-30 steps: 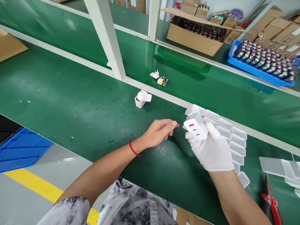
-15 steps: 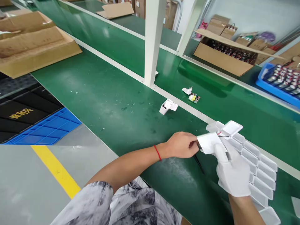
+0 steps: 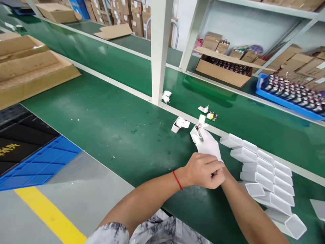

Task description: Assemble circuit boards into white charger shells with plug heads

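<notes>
My right hand (image 3: 209,145), in a white glove, grips a small white plastic case (image 3: 193,133). The case's mouth shows red and dark wires and part of the inside, and a white cover (image 3: 202,119) stands out from it. Across my right wrist lies my bare left hand (image 3: 203,170), its fingers curled closed at the glove's cuff. Whatever those fingers pinch is hidden. A similar white case (image 3: 177,125) with its lid hanging off rests on the green bench just left of my right hand.
Rows of white open cases (image 3: 265,181) lie on the bench at right. Past the white rail are a loose circuit board (image 3: 211,116) and a white plug cover (image 3: 203,109). A white post (image 3: 158,54) rises mid-bench. A cardboard box (image 3: 38,74) stands left, a blue tray (image 3: 286,100) far right.
My right hand has moved left and away from me with the white case, now tipped more upright. My left hand has gone from the case's end to my right wrist. The view has shifted.
</notes>
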`<action>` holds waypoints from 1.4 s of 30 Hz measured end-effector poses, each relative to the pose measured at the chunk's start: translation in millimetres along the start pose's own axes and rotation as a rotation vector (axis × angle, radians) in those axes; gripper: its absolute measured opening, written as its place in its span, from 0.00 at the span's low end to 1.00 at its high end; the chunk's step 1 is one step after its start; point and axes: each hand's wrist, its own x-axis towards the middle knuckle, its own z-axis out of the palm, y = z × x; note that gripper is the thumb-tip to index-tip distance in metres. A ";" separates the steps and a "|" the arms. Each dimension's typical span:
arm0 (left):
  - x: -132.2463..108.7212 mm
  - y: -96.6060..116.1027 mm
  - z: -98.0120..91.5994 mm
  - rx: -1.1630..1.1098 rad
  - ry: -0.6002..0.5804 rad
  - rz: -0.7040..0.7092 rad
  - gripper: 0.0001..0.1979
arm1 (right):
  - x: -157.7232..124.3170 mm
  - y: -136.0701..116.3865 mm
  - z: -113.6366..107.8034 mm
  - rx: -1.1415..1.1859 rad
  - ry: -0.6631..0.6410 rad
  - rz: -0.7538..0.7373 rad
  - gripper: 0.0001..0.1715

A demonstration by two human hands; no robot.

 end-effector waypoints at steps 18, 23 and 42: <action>6.2 4.2 -1.2 -0.011 0.135 0.051 0.09 | -2.2 -6.9 22.1 0.112 0.001 -0.047 0.24; 13.4 10.1 -6.9 -0.055 0.190 0.097 0.10 | -3.8 -9.3 12.8 0.204 0.099 0.055 0.23; 11.6 -23.8 -11.4 0.435 -0.099 -0.554 0.26 | 42.3 12.0 -29.9 -0.052 -0.027 -0.112 0.09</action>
